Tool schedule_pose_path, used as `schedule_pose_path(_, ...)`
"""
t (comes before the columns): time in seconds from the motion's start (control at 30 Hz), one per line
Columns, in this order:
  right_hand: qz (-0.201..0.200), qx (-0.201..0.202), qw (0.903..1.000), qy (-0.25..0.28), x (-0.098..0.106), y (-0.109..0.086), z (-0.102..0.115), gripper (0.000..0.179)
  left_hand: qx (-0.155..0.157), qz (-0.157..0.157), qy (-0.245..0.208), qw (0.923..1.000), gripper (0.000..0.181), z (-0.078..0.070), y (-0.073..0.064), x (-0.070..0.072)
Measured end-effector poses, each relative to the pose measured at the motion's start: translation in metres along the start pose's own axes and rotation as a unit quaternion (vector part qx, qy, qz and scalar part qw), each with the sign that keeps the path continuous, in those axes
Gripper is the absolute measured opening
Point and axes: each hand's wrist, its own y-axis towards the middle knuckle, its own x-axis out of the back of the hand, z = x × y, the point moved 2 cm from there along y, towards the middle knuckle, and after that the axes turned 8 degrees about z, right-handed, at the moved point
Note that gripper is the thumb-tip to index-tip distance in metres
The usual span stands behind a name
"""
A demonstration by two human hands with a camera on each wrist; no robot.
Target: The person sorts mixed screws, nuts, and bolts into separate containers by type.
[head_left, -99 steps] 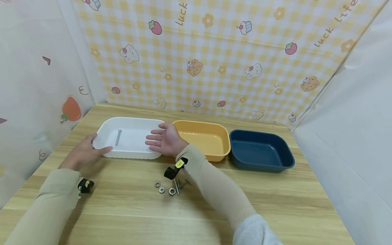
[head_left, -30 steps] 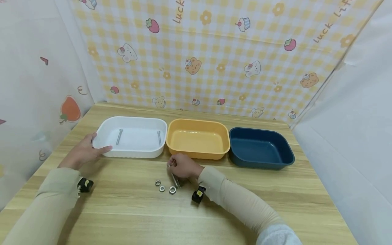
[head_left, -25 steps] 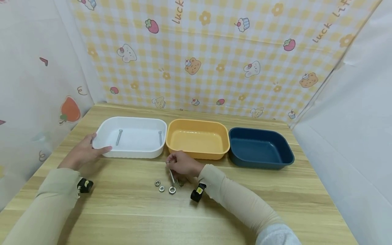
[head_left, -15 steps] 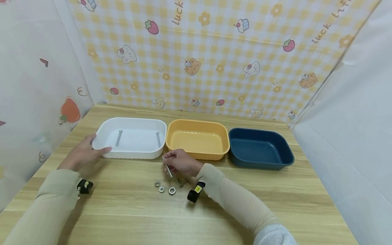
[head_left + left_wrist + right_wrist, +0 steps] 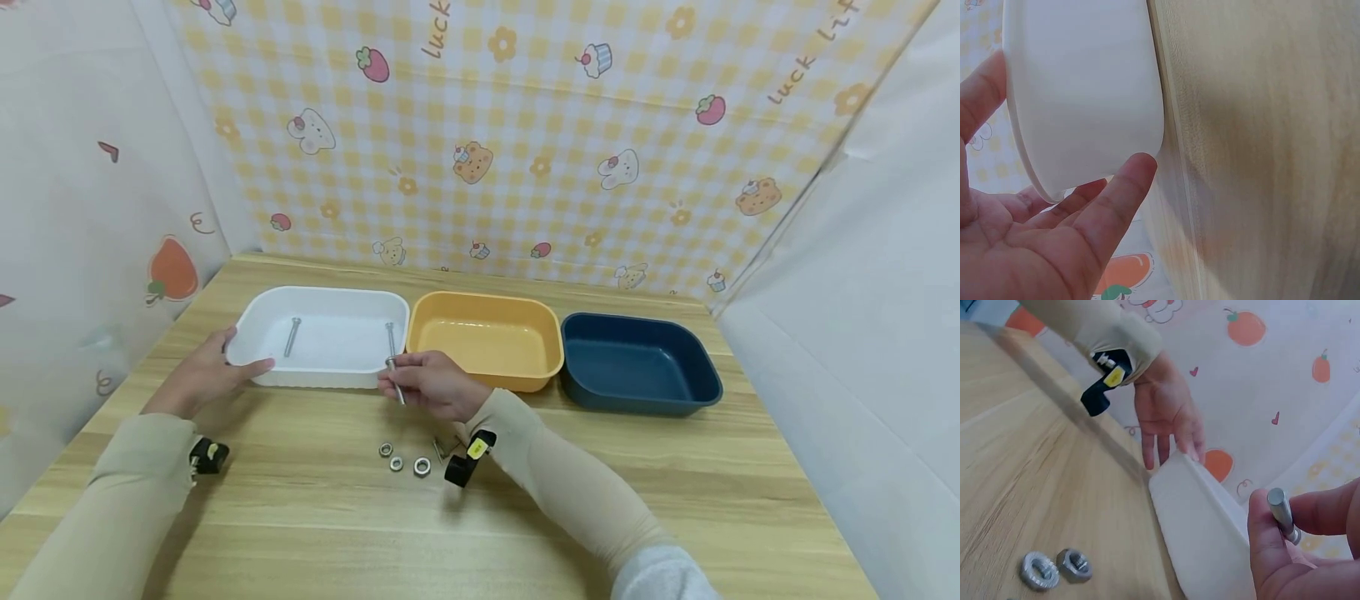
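Note:
In the head view my right hand (image 5: 435, 385) pinches a long silver bolt (image 5: 399, 392) above the front right edge of the white tray (image 5: 322, 377). The right wrist view shows the bolt's end (image 5: 1279, 506) between thumb and fingers. My left hand (image 5: 206, 373) holds the tray's left end, thumb over the front rim; in the left wrist view its fingers (image 5: 1116, 203) lie against the outer wall. Inside the tray are two more bolts, one at the left (image 5: 292, 337) and one at the right (image 5: 390, 337), partly behind the held one.
A yellow tray (image 5: 495, 379) and a dark blue tray (image 5: 637, 404) stand in a row right of the white one. Several metal nuts (image 5: 422, 467) lie on the wooden table, with small screws (image 5: 440, 450) beside them, partly hidden by the right wrist camera.
A second bolt now lies in the white tray. My right hand has picked another bolt off the table and carried it up and left to the tray. The left hand stays put.

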Motion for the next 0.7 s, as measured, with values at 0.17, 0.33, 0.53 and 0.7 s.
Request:
schedule_pose_path(0.17, -0.005, 0.005, 0.9998, 0.02, -0.007, 0.006, 0.004, 0.041, -0.004, -0.004, -0.006, 1.0, 0.113, 0.002, 0.0, -0.001)
schedule_pose_path(0.33, -0.007, -0.012, 0.9983, 0.057, -0.013, 0.015, 0.005, 0.041, -0.006, 0.002, -0.013, 0.9999, 0.109, 0.005, -0.002, -0.004)
schedule_pose_path(0.53, -0.017, 0.002, 0.99, 0.14, -0.017, 0.031, 0.015, 0.034, -0.014, -0.003, -0.008, 0.9999, 0.108, 0.001, -0.001, -0.002)
schedule_pose_path(0.7, -0.033, 0.004, 0.9746, 0.221, -0.021, 0.045, 0.022, 0.043, 0.0, -0.006, 0.001, 1.0, 0.111, -0.001, -0.001, -0.001)
